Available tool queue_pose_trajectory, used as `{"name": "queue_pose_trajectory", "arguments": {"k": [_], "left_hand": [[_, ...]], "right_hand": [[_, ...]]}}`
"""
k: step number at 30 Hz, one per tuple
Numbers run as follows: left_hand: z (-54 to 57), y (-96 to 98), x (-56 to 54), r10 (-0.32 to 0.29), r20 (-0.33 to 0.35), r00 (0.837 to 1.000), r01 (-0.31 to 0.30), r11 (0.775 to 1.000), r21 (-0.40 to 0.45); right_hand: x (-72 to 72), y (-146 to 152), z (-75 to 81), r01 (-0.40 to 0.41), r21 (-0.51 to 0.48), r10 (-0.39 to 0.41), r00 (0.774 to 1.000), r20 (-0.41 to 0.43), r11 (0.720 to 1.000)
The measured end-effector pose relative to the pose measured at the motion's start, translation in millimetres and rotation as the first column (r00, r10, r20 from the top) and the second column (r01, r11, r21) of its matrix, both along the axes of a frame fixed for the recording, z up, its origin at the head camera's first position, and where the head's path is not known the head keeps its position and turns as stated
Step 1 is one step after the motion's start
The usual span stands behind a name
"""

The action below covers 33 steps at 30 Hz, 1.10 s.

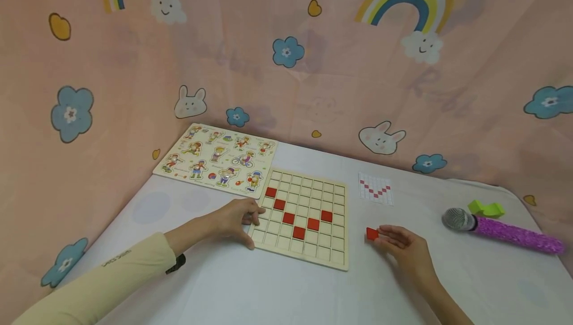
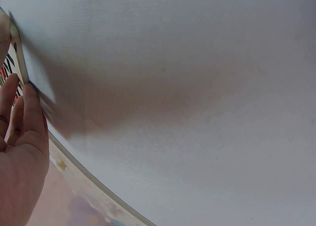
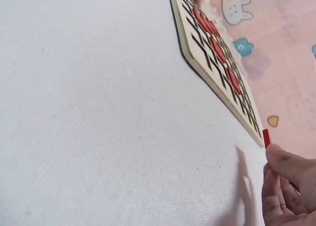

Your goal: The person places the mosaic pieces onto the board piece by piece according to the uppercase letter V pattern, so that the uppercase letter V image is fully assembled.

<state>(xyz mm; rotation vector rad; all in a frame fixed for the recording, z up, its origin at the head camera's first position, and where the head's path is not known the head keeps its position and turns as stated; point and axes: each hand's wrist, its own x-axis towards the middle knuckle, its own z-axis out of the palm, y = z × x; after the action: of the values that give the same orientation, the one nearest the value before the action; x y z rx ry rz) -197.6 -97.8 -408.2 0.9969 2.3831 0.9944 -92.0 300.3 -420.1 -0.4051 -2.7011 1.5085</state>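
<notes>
A wooden grid board lies on the white table, with several red square tiles set in its cells in a V-like line. My left hand holds the board at its near left corner, thumb at the front edge and fingers at the left side. In the left wrist view the fingers touch the board's edge. To the right of the board, my right hand pinches one red tile between thumb and fingertips. That tile stands edge-on in the right wrist view.
Behind the grid board at the left lies a picture puzzle board with sports figures. A small printed pattern card with red squares lies at the back right. Farther right are a purple microphone and a lime-green piece. A pink patterned cloth hangs behind.
</notes>
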Motion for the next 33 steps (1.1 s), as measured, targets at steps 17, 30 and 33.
{"name": "queue_pose_trajectory", "arguments": {"k": [17, 30, 33], "left_hand": [[0.7, 0.2, -1.6, 0.006, 0.026, 1.0, -0.006, 1.0, 0.019], [-0.4, 0.9, -0.1, 0.017, 0.032, 0.999, -0.017, 1.0, 0.003], [-0.6, 1.0, 0.6, 0.02, 0.037, 0.999, -0.02, 1.0, 0.003]], "right_hand": [[-31.2, 6.0, 0.3, -0.034, 0.086, 0.04, 0.997, -0.073, 0.996], [-51.6, 2.4, -7.6, -0.069, 0.046, 0.074, 0.992, -0.104, 0.997], [-54.5, -0.2, -9.1, -0.091, 0.044, 0.096, 0.989, -0.113, 0.995]]}}
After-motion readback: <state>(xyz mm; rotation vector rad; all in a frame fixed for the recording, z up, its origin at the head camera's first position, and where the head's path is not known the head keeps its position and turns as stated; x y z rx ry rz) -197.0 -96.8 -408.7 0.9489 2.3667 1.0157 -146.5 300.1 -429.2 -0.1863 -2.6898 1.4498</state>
